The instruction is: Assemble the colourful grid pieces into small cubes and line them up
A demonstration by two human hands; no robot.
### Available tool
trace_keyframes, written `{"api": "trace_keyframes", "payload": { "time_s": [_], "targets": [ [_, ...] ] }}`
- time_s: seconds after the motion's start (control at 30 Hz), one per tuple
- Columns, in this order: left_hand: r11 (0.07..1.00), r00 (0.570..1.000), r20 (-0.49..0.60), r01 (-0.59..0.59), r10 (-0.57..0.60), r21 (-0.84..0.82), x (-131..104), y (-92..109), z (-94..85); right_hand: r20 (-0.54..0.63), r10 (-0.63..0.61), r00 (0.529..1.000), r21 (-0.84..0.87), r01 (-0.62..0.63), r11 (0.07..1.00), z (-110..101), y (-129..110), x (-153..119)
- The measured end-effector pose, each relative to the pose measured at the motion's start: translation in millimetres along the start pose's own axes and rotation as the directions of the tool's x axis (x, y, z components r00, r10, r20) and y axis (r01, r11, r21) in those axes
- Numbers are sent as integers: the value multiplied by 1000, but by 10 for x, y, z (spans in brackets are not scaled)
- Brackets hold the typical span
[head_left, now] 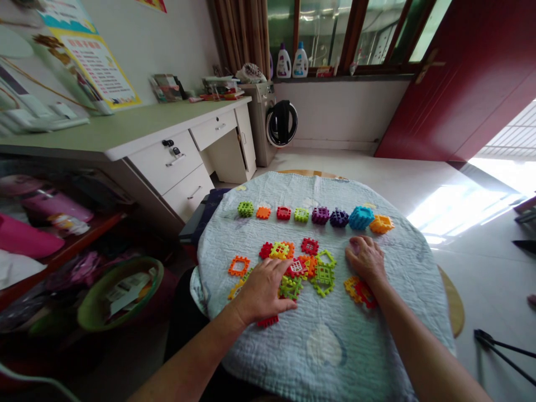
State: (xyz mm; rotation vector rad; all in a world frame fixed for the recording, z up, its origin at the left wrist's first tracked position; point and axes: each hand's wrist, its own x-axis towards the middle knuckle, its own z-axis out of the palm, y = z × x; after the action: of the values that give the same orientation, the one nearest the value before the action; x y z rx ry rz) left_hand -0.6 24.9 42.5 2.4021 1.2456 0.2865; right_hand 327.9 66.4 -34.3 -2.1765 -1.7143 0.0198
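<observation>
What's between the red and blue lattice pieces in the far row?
The head view shows lime pieces, a purple stack and a darker purple stack.

It looks like a room in a home: past the far edge of the cloth-covered tabletop (293, 357) stands a washing machine (254, 111), its round door (270, 125) open, with two jugs (300, 62) like laundry detergent on the window sill (343, 79) beside a brown curtain (247, 33); off the left edge, a drawered desk (151, 120) and cluttered shelf (94, 229); on the tabletop, plastic toy pieces (324, 273)
</observation>
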Motion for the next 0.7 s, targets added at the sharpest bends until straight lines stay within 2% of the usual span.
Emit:
{"api": "trace_keyframes", "payload": {
  "time_s": [0.17, 0.33, 0.47, 0.63, 0.7],
  "targets": [
    [992, 996, 17, 84, -86, 98, -1, 116, 186, -2, 1, 1000, -2, -1, 1000, 2, 0, 0],
    [994, 994, 5, 109, -109, 13, 80, 141, 233, -15, 5, 1000, 7, -5, 1000, 10, 3, -4],
    [986, 994, -20, 100, -104, -131, 93, 183, 213, -7, 4, 1000, 4, -4, 1000, 12, 8, -1],
    [970, 987, -154, 5, -43, -243, 112, 168, 103, -7, 9, 1000, 11, -9, 1000, 28, 20, 8],
    [967, 980, -194, 2, -53, -254, 128, 115, 39, -9, 7, 1000, 12, -7, 1000, 36, 26, 10]
  ]
}}
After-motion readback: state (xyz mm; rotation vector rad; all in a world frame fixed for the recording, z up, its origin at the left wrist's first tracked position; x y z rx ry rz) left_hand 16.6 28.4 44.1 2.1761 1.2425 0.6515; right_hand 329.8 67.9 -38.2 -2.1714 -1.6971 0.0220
